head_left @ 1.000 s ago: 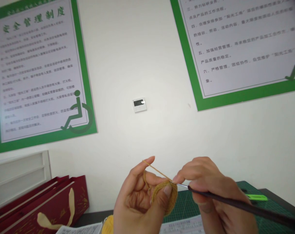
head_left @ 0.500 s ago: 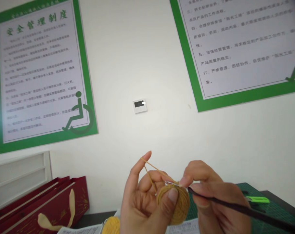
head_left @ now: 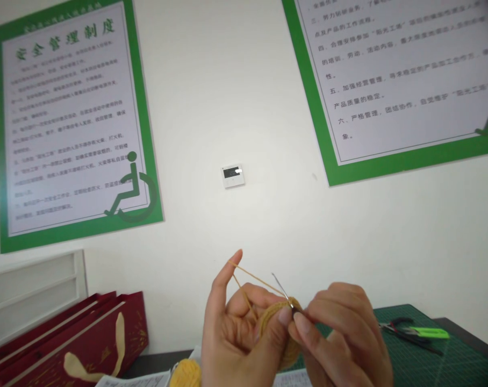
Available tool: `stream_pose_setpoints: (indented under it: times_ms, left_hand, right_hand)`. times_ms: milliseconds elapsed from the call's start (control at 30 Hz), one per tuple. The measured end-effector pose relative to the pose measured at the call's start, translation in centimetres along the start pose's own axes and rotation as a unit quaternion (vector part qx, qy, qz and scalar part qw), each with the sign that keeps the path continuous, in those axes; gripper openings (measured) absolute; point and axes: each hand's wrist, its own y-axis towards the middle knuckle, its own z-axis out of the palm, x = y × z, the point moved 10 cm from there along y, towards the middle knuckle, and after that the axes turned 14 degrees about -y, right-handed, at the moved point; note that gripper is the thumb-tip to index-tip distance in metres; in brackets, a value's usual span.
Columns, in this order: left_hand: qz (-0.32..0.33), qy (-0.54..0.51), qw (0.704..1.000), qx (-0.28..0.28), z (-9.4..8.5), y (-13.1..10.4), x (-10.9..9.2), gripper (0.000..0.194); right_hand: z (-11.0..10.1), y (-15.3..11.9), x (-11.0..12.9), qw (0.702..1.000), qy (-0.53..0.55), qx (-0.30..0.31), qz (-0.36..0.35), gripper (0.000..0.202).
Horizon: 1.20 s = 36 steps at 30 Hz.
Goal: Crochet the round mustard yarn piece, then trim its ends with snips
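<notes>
My left hand (head_left: 239,328) pinches a round tan crocheted piece (head_left: 274,313) between thumb and fingers. Its index finger is raised, with a strand of tan yarn (head_left: 258,277) looped over it and running down to the piece. My right hand (head_left: 344,333) grips a crochet hook (head_left: 282,286) close to the top edge of the piece. The hook's metal tip points up and to the left, beside the yarn strand. Much of the piece's lower part is hidden behind my fingers.
A yellow yarn ball (head_left: 186,373) lies near printed sheets (head_left: 141,380). Red gift bags (head_left: 107,338) stand at the left. A green cutting mat (head_left: 449,357) bears pliers (head_left: 413,332) with green on them. Posters and a small white panel (head_left: 232,176) are on the wall.
My right hand has turned and moved left and slightly down. The hook has swung from lying nearly flat to pointing up, and its dark handle is now mostly hidden. More of the pliers shows.
</notes>
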Motion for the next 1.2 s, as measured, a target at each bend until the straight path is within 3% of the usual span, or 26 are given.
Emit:
stream_pose_setpoints:
  times_ms: [33,100,167,233,300,367,467,533,600,667,700,767,833,867,900,933,967,1033,1133,1200]
  left_hand:
    - [0.014,0.012,1.0,-0.003,0.2,-0.1,-0.2,0.094]
    - [0.029,0.028,0.999,-0.002,0.4,-0.3,-0.4,0.094]
    - [0.031,0.036,0.999,0.002,0.3,-0.2,-0.5,0.093]
    - [0.019,0.038,0.999,0.007,0.0,0.0,-0.4,0.092]
    - [-0.004,0.031,0.999,0.023,-0.2,0.2,-0.1,0.094]
    - [-0.026,0.016,0.999,0.043,-0.3,0.4,0.1,0.097]
    - [-0.039,0.002,0.998,0.053,-0.3,0.5,0.2,0.097]
    - [-0.038,0.0,0.998,0.05,-0.3,0.6,0.2,0.094]
    - [-0.035,-0.001,0.998,0.045,-0.3,0.6,0.2,0.093]
    - [-0.027,0.004,0.999,0.038,-0.3,0.6,0.1,0.092]
    - [-0.022,0.007,0.999,0.034,-0.3,0.6,0.0,0.092]
    - [-0.012,0.009,1.0,0.024,-0.4,0.5,-0.1,0.092]
    - [-0.003,0.004,1.0,0.015,-0.4,0.5,-0.2,0.091]
    - [-0.001,0.002,1.0,0.014,-0.4,0.4,-0.2,0.091]
    - [-0.002,-0.001,1.0,0.014,-0.4,0.4,-0.1,0.091]
    - [-0.008,-0.006,1.0,0.018,-0.4,0.5,0.0,0.09]
    - [-0.021,-0.017,0.999,0.028,-0.2,0.5,0.3,0.088]
    - [-0.072,-0.053,0.995,0.051,0.0,0.5,1.3,0.085]
    - [-0.162,-0.114,0.977,0.078,0.4,0.3,2.9,0.079]
    - [-0.19,-0.133,0.969,0.089,0.5,0.2,3.3,0.074]
  right_hand:
    - [-0.1,0.1,0.3,1.0,-0.015,0.006,-0.007,0.028]
    - [0.1,0.1,-0.4,0.998,0.03,0.033,0.044,0.023]
    - [0.3,-0.3,-2.1,0.983,0.099,0.05,0.149,0.017]
    - [0.7,-1.3,-4.2,0.948,0.144,0.066,0.276,0.009]
    - [2.0,-2.9,-6.2,0.884,0.198,0.105,0.41,0.016]
    - [4.0,-4.7,-6.9,0.789,0.285,0.153,0.522,0.03]
    - [6.8,-6.4,-5.6,0.651,0.412,0.212,0.601,0.038]
    - [8.0,-6.6,-4.4,0.6,0.47,0.225,0.608,0.038]
    - [8.5,-6.6,-3.6,0.584,0.5,0.218,0.602,0.037]
    - [8.2,-6.4,-3.8,0.61,0.491,0.196,0.59,0.034]
    - [7.8,-6.1,-4.2,0.641,0.472,0.182,0.577,0.032]
    - [6.4,-4.8,-5.0,0.734,0.413,0.156,0.516,0.021]
    - [4.4,-2.4,-5.0,0.854,0.319,0.143,0.386,0.007]
    - [3.2,-1.0,-4.3,0.914,0.249,0.135,0.292,0.011]
    - [2.1,0.2,-3.0,0.96,0.171,0.126,0.184,0.018]
    - [1.1,0.8,-1.8,0.986,0.092,0.101,0.094,0.025]
    - [0.4,1.2,-0.7,0.996,0.031,0.075,0.026,0.031]
    - [-0.4,1.2,0.1,1.0,0.009,0.027,-0.013,0.034]
    - [0.7,0.6,-1.3,0.978,0.181,0.023,0.107,0.02]
    - [2.5,-0.9,-2.9,0.922,0.298,0.041,0.245,0.008]
